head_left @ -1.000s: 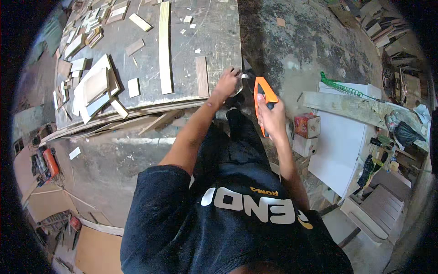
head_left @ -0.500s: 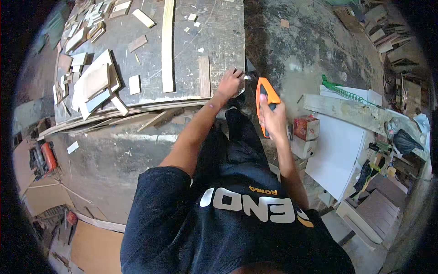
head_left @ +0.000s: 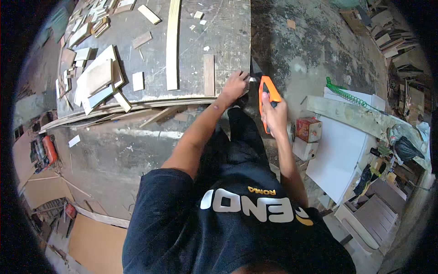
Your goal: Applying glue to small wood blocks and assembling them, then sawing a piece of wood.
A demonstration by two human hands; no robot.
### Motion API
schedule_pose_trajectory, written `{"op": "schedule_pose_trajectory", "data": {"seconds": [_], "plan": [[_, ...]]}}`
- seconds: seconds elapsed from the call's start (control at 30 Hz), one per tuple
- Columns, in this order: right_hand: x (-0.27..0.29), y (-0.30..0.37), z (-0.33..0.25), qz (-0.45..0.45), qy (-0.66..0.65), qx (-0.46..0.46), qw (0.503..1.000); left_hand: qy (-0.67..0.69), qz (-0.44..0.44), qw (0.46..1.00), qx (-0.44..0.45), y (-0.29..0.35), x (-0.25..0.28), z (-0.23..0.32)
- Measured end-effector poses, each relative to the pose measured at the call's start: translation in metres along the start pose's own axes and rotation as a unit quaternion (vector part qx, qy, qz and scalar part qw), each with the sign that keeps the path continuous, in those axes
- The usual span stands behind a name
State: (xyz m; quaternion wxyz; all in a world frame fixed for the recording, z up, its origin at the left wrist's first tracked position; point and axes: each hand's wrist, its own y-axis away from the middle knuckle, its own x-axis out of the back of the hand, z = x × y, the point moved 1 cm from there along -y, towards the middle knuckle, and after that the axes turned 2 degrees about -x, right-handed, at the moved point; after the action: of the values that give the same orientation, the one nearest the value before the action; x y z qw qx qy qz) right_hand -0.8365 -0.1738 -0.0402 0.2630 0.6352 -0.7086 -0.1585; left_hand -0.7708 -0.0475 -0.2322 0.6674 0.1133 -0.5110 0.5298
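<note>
My right hand [head_left: 275, 115] grips the orange handle of a handsaw [head_left: 270, 93], just off the right edge of the worktable [head_left: 191, 68]. The saw's dark blade points away from me along that edge. My left hand [head_left: 236, 85] presses down at the table's near right corner with its fingers curled. A small pale piece [head_left: 252, 79] shows by its fingertips, beside the blade; what the fingers grip is mostly hidden. Left of this hand lies a short brown wood strip [head_left: 209, 75], and farther left a long pale strip [head_left: 173, 50].
Wood offcuts [head_left: 98, 77] are heaped on the table's left side. Boards [head_left: 157, 117] stick out below its near edge. To my right stand a red box [head_left: 309, 129], a white panel [head_left: 335, 157] and a plank [head_left: 346, 107] with a green coiled hose [head_left: 346, 95].
The view has shifted slightly, so the table appears farther right. The saw handle sits a little closer to the table edge. Both hands keep their hold.
</note>
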Motion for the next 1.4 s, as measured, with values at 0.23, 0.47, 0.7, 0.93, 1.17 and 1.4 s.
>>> {"op": "schedule_pose_trajectory", "data": {"seconds": [0.23,0.47,0.7,0.93,1.17,1.4], "plan": [[0.004,-0.002,0.007,-0.008,0.007,0.016,1.0,-0.016,-0.021,1.0,-0.011,-0.001,0.002,-0.005],[-0.004,0.002,0.006,-0.008,-0.008,-0.01,1.0,0.021,-0.051,0.998,0.039,0.004,-0.007,0.001],[-0.002,-0.001,0.008,-0.016,-0.034,0.011,0.999,0.07,-0.014,0.996,0.055,-0.008,-0.011,-0.013],[-0.004,-0.004,0.007,-0.023,-0.032,-0.002,0.999,0.254,-0.128,0.919,0.271,-0.021,-0.034,-0.045],[-0.002,-0.008,0.011,-0.021,-0.035,-0.002,0.999,0.223,-0.098,0.923,0.298,-0.027,-0.035,-0.04],[-0.002,-0.008,0.014,-0.016,-0.023,0.01,1.0,0.108,-0.038,0.911,0.396,-0.041,-0.023,-0.016]]}}
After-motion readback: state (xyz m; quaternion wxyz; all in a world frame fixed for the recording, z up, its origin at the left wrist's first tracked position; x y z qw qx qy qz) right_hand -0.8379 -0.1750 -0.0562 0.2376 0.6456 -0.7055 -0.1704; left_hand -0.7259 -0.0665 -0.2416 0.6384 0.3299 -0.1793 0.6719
